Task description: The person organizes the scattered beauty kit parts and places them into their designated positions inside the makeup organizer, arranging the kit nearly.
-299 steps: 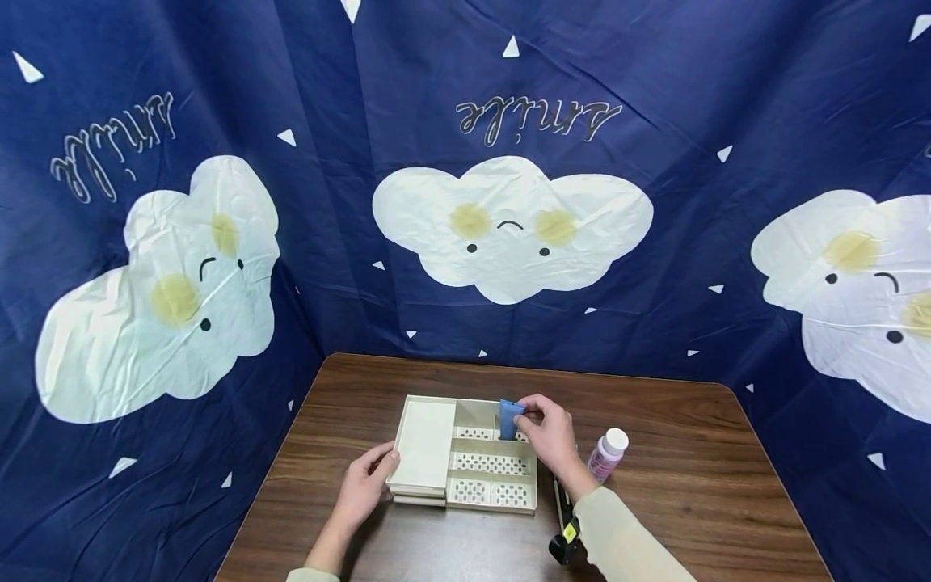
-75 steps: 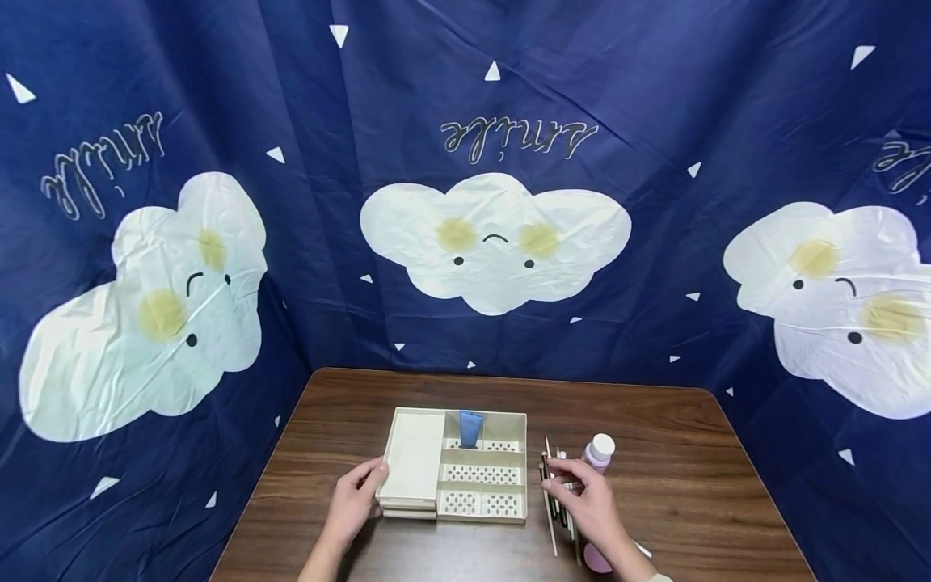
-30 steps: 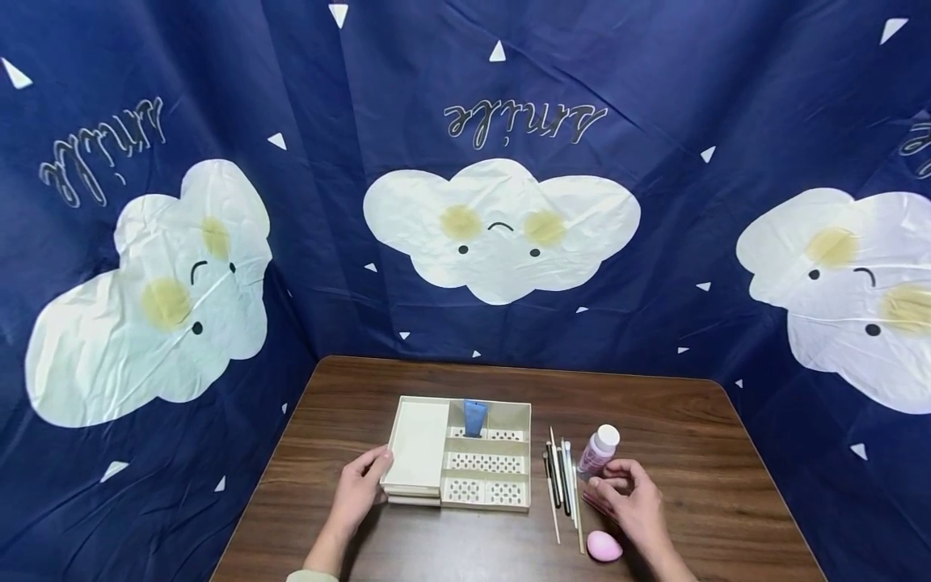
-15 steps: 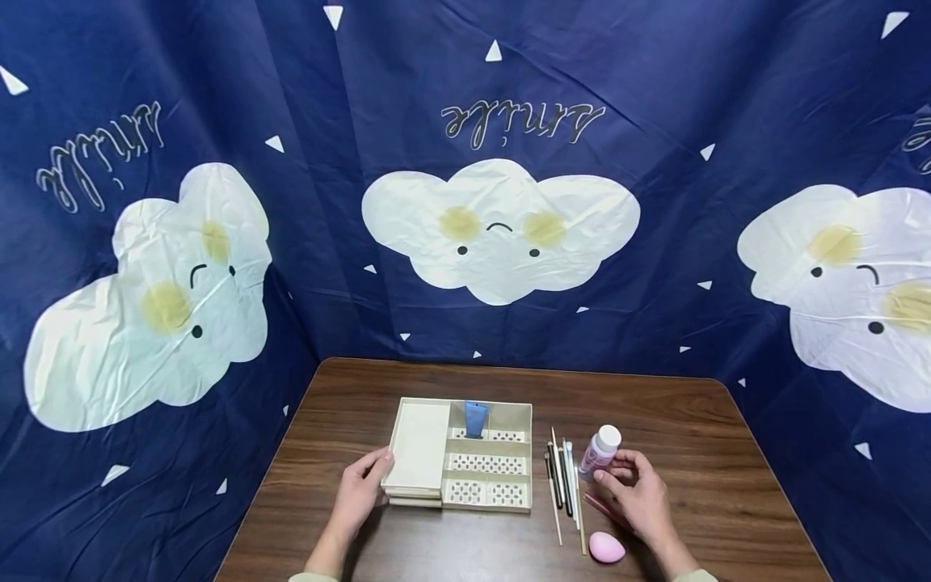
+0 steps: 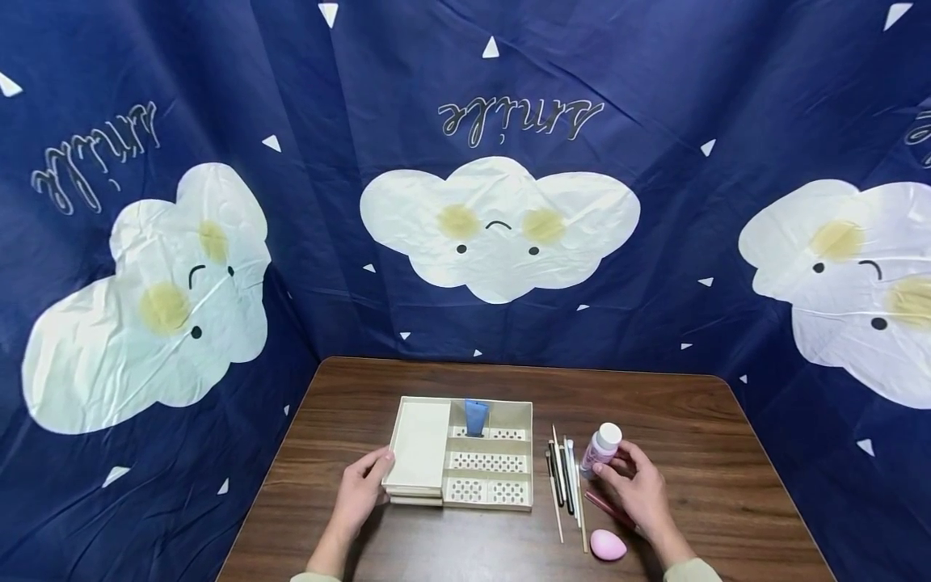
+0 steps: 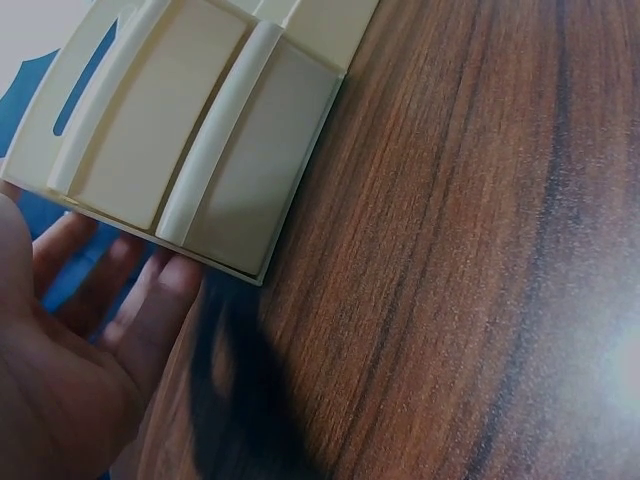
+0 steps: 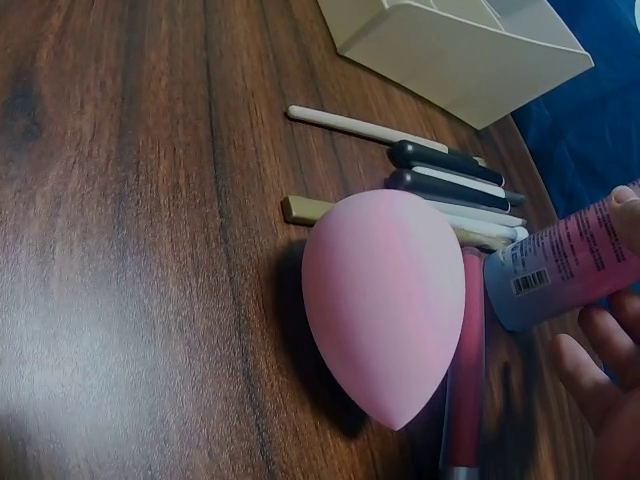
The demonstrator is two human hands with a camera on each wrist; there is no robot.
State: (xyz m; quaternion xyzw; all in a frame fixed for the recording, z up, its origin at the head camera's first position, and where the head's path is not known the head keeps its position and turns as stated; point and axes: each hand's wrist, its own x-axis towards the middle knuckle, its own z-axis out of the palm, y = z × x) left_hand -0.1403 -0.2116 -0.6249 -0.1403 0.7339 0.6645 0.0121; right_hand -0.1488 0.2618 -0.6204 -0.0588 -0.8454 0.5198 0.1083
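Note:
My left hand (image 5: 358,487) rests against the left side of a cream desktop organizer (image 5: 419,444); its fingers (image 6: 150,300) touch the side wall in the left wrist view. A blue squeeze tube (image 5: 476,418) stands in one of the organizer's back compartments. On the right, my right hand (image 5: 640,489) holds a pink-purple bottle (image 5: 595,459) with a white cap, thumb on its near side and fingers behind. Whether the bottle's base touches the table is unclear. Below that hand lie a dark pink tube (image 7: 467,370) and a pink egg-shaped makeup sponge (image 7: 385,300).
Several slim makeup brushes (image 5: 567,485) lie side by side between the organizer and the bottle. The wooden table (image 5: 451,550) carries everything. Dark blue curtains (image 5: 320,267) printed with clouds hang behind it and along both sides.
The blue tube went from my right hand into the organizer. That hand then moved over the brushes, which now lie spread out, and on to the bottle, taking hold of it. My left hand stayed.

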